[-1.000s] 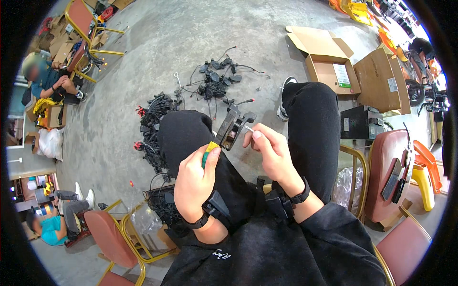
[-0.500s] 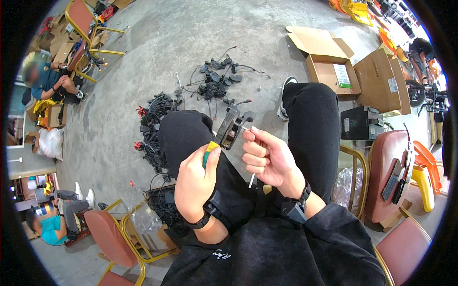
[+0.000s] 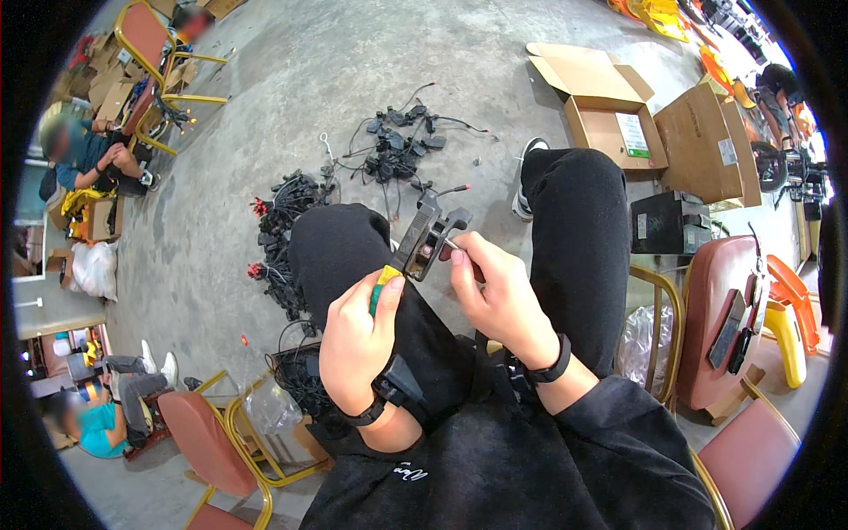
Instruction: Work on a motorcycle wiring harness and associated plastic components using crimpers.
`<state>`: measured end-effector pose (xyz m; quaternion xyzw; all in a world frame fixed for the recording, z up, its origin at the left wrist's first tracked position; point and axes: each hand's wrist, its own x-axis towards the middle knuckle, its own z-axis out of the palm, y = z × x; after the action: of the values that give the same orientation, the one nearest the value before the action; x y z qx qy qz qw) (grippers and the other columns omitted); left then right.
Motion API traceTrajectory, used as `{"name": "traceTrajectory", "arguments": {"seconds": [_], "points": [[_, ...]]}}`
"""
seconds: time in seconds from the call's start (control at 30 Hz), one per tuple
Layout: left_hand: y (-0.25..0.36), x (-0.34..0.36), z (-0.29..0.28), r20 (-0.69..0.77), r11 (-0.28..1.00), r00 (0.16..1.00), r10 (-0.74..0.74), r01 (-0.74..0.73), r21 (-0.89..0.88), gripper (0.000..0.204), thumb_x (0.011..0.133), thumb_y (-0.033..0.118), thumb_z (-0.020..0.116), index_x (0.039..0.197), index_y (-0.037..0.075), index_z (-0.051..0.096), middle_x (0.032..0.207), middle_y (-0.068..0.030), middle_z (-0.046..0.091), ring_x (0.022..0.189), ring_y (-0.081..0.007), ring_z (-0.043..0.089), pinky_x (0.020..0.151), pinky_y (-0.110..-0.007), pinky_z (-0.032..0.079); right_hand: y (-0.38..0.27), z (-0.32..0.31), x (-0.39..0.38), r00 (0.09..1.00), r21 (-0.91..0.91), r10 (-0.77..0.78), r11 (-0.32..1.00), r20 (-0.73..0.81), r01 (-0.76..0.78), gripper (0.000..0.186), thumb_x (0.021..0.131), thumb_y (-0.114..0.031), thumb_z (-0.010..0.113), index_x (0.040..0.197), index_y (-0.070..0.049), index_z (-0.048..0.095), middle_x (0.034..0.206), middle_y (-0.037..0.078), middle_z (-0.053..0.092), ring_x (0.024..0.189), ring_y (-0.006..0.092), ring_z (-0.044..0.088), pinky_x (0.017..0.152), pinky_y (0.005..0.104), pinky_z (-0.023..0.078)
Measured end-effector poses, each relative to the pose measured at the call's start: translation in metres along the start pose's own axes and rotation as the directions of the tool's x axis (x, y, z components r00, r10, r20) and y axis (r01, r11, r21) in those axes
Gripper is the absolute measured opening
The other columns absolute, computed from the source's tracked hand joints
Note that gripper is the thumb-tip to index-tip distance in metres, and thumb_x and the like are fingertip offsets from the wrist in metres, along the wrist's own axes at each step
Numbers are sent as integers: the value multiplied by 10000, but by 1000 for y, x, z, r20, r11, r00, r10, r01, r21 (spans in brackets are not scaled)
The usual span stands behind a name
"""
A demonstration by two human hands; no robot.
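Observation:
My left hand (image 3: pixel 358 340) is closed round a yellow-and-green piece (image 3: pixel 384 287), its thumb pressed along the side. Just beyond it, a black clamp-like part (image 3: pixel 428 238) with a curved bracket sits over my lap. A short black cable with a red tip runs from its far end. My right hand (image 3: pixel 499 287) pinches a thin metal rod (image 3: pixel 452 245) between thumb and fingers, with the rod's end at the bracket's right side. Whether the yellow-and-green piece is joined to the black part cannot be made out. Most of the rod is hidden by my right hand.
Black cabled parts (image 3: pixel 397 146) lie on the floor ahead, with a bigger pile (image 3: pixel 287 230) beside my left knee. An open cardboard box (image 3: pixel 609 132) and a black case (image 3: pixel 667 223) are at the right. Chairs (image 3: pixel 208 442) stand on both sides; people sit at the left.
My right hand has turned from a fist round the rod to a thumb-and-finger pinch. The rod's lower end no longer shows below it. My left hand has barely moved.

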<state>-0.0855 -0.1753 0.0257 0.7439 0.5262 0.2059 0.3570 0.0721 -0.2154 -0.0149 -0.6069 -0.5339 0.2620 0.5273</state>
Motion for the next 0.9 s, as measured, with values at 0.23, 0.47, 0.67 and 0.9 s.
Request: {"name": "traceTrajectory", "arguments": {"seconds": [0.23, 0.47, 0.67, 0.9], "points": [[-3, 0, 1, 3, 1000, 1000, -17, 17, 9, 325, 924, 240, 478, 864, -58, 592, 735, -170, 625, 674, -256, 612, 652, -316, 450, 1, -8, 1, 881, 648, 302, 598, 363, -472, 241, 951, -208, 404, 864, -14, 518, 550, -26, 338, 481, 77, 286, 466, 227, 250], [-1, 0, 3, -7, 1000, 1000, 0, 0, 20, 325, 927, 241, 471, 872, -54, 596, 736, -166, 629, 677, -256, 620, 647, -315, 452, -2, -6, 2, 765, 795, 222, -95, 604, -600, 257, 963, -256, 370, 870, -42, 478, 547, -44, 257, 479, 72, 245, 454, 231, 218], [-2, 1, -2, 23, 1000, 1000, -16, 17, -25, 322, 925, 240, 474, 864, -51, 598, 721, -156, 623, 654, -244, 603, 637, -312, 448, -6, -3, -1, 966, 206, 214, 948, 147, -241, 129, 925, -97, 441, 914, 7, 516, 591, 21, 430, 478, 113, 384, 472, 266, 340], [-2, 2, -5, 57, 998, 996, -64, 65, 0, 337, 913, 270, 510, 947, -53, 597, 744, -183, 622, 693, -315, 621, 641, -342, 472, -8, -11, 2, 938, 142, 253, 946, 237, -291, 136, 912, -124, 462, 889, -2, 518, 628, 81, 488, 584, 134, 474, 549, 274, 398]]}}
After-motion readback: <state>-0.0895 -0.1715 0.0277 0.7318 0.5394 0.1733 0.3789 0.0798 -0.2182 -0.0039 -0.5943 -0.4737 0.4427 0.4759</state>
